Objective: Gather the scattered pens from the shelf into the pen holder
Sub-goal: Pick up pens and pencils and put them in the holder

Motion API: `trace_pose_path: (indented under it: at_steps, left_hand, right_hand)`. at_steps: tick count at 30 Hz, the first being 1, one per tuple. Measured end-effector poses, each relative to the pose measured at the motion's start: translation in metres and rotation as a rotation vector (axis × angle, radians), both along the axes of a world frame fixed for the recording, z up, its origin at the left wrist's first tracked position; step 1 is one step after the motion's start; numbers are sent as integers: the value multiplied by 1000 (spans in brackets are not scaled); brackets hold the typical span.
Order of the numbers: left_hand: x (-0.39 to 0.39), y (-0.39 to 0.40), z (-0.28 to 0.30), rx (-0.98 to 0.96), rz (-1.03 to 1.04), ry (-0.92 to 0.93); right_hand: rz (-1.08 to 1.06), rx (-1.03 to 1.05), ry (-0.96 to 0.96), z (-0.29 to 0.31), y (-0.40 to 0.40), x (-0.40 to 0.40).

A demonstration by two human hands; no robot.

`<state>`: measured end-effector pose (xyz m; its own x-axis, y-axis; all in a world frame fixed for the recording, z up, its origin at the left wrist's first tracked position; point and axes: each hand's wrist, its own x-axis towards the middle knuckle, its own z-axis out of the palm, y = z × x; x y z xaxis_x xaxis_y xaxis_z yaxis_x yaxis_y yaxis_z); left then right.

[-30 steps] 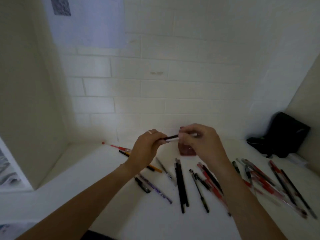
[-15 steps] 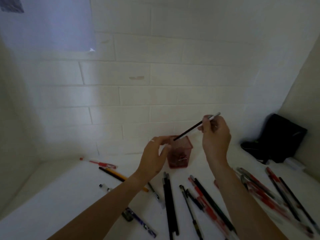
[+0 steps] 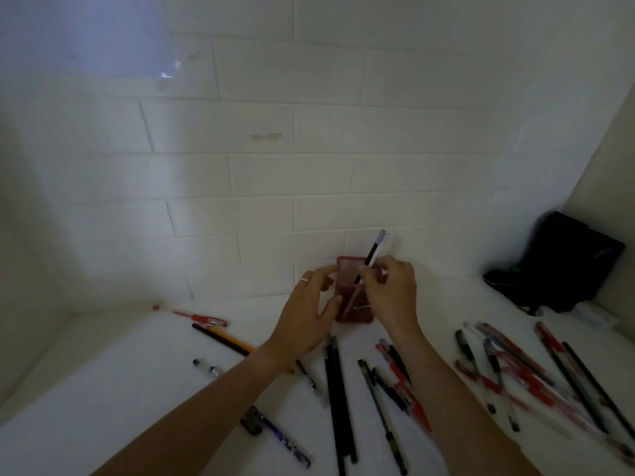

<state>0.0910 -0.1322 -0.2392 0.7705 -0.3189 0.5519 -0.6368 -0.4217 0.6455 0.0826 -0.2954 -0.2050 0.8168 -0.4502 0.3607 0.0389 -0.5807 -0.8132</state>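
A translucent red pen holder stands on the white shelf against the tiled back wall. My left hand cups its left side, thumb and fingers on the wall. My right hand pinches a black pen with a white cap, tilted, its lower end inside the holder. Several black pens and red pens lie scattered in front, more at the right. A red pen, a black-and-yellow pencil and a purple pen lie at the left.
A black bag sits in the right back corner beside the side wall. A small white item lies in front of it. A short clear pen piece rests left of my left forearm. A side wall closes off the left.
My right hand has come down and tipped the pen steeper, so its lower end now sits inside the holder. My left hand has closed in around the holder's left side.
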Motion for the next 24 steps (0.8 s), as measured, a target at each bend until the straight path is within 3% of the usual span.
trace_pose_path:
  at_steps: [3,6,9,11,13,16,19,24]
  left_hand:
    - [-5,24,-4,107,12,-5]
    - [-11,58,-4,389,-20,20]
    - [-25,85,2,681,-25,100]
    - [-33,98,6,733,-12,103]
    - [-38,108,10,739,3,111]
    - [-39,118,12,857,47,103]
    - [-40,125,8,887,35,156]
    - [-39,126,5,872,23,69]
  right_hand:
    - [-73,32,-48,-5,2,-11]
    - [-127,41,-43,-6,8,-27]
    - [-227,-95,-148,-4,20,-48]
    - [-198,-192,-224,-3,34,-63]
    - [37,-260,-120,-4,52,-77]
    - [380,-430,230,-19,82,-96]
    - [408,-573,299,-39,101,-103]
    - [369,-478,315,-38,106,-97]
